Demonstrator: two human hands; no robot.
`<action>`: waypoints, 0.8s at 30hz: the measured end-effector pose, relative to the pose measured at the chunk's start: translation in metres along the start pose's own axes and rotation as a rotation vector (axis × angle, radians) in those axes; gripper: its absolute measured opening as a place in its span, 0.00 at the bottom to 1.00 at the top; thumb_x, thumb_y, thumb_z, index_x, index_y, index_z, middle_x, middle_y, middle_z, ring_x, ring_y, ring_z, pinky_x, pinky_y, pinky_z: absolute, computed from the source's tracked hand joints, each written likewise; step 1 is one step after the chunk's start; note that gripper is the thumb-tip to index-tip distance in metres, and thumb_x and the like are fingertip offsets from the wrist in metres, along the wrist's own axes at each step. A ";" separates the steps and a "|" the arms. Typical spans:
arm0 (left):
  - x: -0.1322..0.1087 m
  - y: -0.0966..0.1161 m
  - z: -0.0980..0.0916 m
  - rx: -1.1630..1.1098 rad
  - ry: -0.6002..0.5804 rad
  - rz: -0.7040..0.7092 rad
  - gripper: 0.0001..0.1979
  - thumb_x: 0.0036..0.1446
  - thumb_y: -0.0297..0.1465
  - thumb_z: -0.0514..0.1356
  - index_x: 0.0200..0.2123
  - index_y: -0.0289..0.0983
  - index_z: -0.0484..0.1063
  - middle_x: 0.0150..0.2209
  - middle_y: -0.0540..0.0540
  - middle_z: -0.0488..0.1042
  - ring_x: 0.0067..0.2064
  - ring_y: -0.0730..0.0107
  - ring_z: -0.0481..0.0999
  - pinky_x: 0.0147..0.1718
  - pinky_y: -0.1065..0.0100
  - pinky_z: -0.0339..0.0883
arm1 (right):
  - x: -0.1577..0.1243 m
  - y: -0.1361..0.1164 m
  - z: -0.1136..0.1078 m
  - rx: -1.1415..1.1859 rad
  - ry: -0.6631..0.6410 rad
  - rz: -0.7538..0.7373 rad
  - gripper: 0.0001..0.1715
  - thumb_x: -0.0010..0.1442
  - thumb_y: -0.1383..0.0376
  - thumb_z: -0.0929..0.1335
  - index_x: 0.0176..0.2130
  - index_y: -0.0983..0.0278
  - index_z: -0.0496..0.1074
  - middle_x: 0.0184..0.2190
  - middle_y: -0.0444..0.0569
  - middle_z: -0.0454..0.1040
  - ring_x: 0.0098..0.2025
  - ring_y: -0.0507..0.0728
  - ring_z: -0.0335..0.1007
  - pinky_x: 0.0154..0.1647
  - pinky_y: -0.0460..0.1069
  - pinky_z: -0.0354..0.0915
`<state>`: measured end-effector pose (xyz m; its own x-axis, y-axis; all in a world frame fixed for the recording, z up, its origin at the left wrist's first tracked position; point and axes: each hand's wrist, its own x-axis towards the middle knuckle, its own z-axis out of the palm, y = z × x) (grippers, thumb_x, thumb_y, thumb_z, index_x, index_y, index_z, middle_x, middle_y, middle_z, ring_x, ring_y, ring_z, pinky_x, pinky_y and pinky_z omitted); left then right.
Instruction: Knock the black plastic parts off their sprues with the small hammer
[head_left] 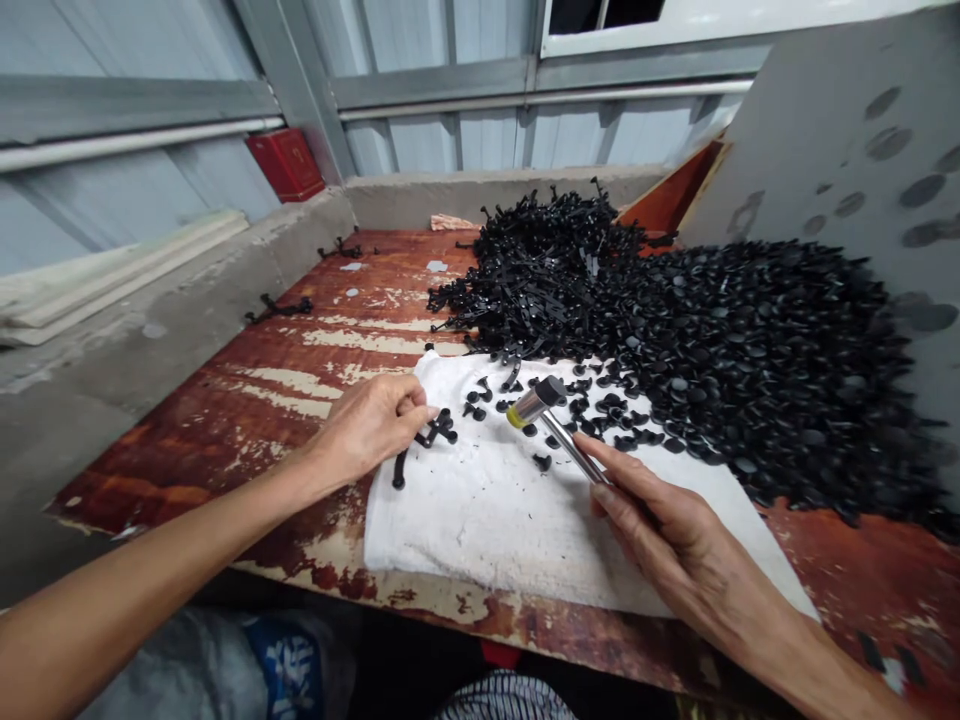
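Note:
My right hand [667,530] is wrapped round the metal handle of a small mallet [541,402], which has one black face and one yellow face. The mallet's head hangs over the white cloth [487,530]. Toward the cloth's left edge, my left hand [382,415] pinches a black branched plastic piece [435,430] with round ends. Part of that piece is hidden behind the fingers. Several loose black disc-headed pieces [611,408] lie scattered on the cloth beyond the mallet.
A large heap of black disc-headed pieces [750,350] covers the right side of the worn red-brown board [255,400]. Behind it rises a tangled pile of black branched strips [555,260]. A grey panel [847,180] stands at the right. A red box [286,165] sits on the ledge.

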<state>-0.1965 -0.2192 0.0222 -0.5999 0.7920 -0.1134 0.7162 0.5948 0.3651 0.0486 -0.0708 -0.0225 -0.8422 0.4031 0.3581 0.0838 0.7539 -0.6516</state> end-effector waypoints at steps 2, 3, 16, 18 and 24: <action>-0.003 0.000 0.001 0.081 -0.034 -0.022 0.12 0.58 0.38 0.53 0.27 0.39 0.68 0.23 0.51 0.66 0.27 0.67 0.65 0.27 0.68 0.51 | 0.000 0.001 0.000 0.004 0.004 -0.002 0.26 0.64 0.70 0.62 0.60 0.62 0.68 0.54 0.53 0.76 0.54 0.60 0.74 0.55 0.57 0.68; -0.005 0.001 0.000 0.139 -0.047 0.000 0.12 0.59 0.38 0.52 0.27 0.39 0.68 0.23 0.50 0.66 0.27 0.67 0.65 0.28 0.68 0.51 | 0.000 0.001 0.000 0.004 0.002 -0.001 0.26 0.64 0.71 0.62 0.60 0.61 0.68 0.54 0.53 0.76 0.54 0.60 0.74 0.55 0.57 0.68; 0.017 -0.007 0.002 -0.130 -0.316 0.125 0.15 0.53 0.41 0.56 0.21 0.39 0.63 0.18 0.54 0.58 0.22 0.74 0.56 0.23 0.69 0.46 | -0.001 0.004 0.002 -0.022 0.008 -0.004 0.24 0.64 0.70 0.62 0.58 0.65 0.70 0.53 0.56 0.76 0.53 0.61 0.74 0.54 0.57 0.68; 0.023 -0.010 0.002 -0.269 -0.305 0.116 0.14 0.50 0.40 0.57 0.20 0.38 0.64 0.17 0.55 0.58 0.21 0.75 0.56 0.22 0.71 0.47 | 0.000 0.004 0.001 -0.030 0.002 -0.002 0.24 0.64 0.69 0.61 0.58 0.67 0.70 0.53 0.57 0.76 0.53 0.61 0.74 0.54 0.57 0.68; 0.022 0.007 -0.001 -0.618 -0.291 -0.147 0.11 0.48 0.37 0.62 0.24 0.36 0.67 0.21 0.50 0.74 0.18 0.77 0.63 0.17 0.74 0.53 | 0.000 0.005 0.000 -0.009 -0.001 0.016 0.25 0.64 0.69 0.61 0.58 0.68 0.70 0.52 0.57 0.77 0.54 0.60 0.74 0.55 0.56 0.67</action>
<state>-0.2053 -0.1979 0.0235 -0.4936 0.7654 -0.4130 0.2495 0.5795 0.7759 0.0485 -0.0668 -0.0262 -0.8410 0.4149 0.3473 0.1021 0.7521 -0.6511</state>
